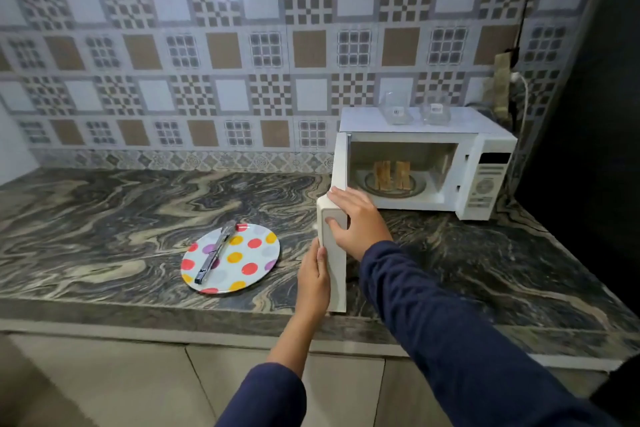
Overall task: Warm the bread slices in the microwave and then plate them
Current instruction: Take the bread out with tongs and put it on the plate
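Note:
A white microwave stands at the back right of the counter with its door swung wide open toward me. Inside, two bread slices stand upright on the glass turntable. My right hand grips the door's upper edge, thumb on its outer face. My left hand lies with straight fingers against the door's outer face lower down. A polka-dot plate sits on the counter left of the door, with metal tongs lying across it.
Two clear glass bowls stand on top of the microwave. A marbled dark counter stretches left. A power cord and wall socket are behind the microwave, next to a dark wall at the right.

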The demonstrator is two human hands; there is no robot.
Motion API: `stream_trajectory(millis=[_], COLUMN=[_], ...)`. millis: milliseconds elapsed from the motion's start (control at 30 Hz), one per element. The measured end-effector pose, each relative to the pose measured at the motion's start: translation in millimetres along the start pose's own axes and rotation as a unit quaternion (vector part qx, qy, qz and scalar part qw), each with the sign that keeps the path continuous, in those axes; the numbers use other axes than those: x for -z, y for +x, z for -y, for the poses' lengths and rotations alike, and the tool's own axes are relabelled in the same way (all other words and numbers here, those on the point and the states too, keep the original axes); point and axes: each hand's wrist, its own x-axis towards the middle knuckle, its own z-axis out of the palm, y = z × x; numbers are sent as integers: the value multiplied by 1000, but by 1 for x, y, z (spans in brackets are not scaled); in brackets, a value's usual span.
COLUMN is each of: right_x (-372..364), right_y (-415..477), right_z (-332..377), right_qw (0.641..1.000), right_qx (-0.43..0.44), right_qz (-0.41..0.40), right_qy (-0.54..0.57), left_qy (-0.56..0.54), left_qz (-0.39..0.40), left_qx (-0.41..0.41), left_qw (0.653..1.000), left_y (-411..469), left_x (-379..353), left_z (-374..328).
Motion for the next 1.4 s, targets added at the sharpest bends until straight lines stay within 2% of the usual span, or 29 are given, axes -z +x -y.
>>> stream_trajectory(millis=[200,333,467,600,700,833,1000,1100,1200,1400], right_x=[-27,-35,-36,-49,-74,-126,-201,-238,-262,-288], right_y=[11,23,40,60,78,94,88,73,66,65], right_z=[26,38,53,83,105,111,73,49,31,12], right_qw=[998,998,997,994,996,996,967,939,913,871], right_qx=[18,33,43,80,73,-6,-195,-294,-379,-467], right_qz=[-33,-8,28,45,35,86,161,177,146,130], right_qy=[-46,-53,-54,-60,-27,-3,32,37,49,79], left_qy=[-12,-33,-43,-23,-12,21,108,120,109,53], left_qz=[47,81,136,81,36,-47,-118,-88,-50,-32], left_qx=[-19,-48,-23,9,15,47,135,174,207,250], left_qw=[999,995,990,996,999,998,978,973,971,966], left_y=[17,24,36,61,82,110,130,136,146,158], left_x=[43,67,92,121,155,210,269,291,301,303], left_z=[9,7,14,26,37,75,128,151,177,192])
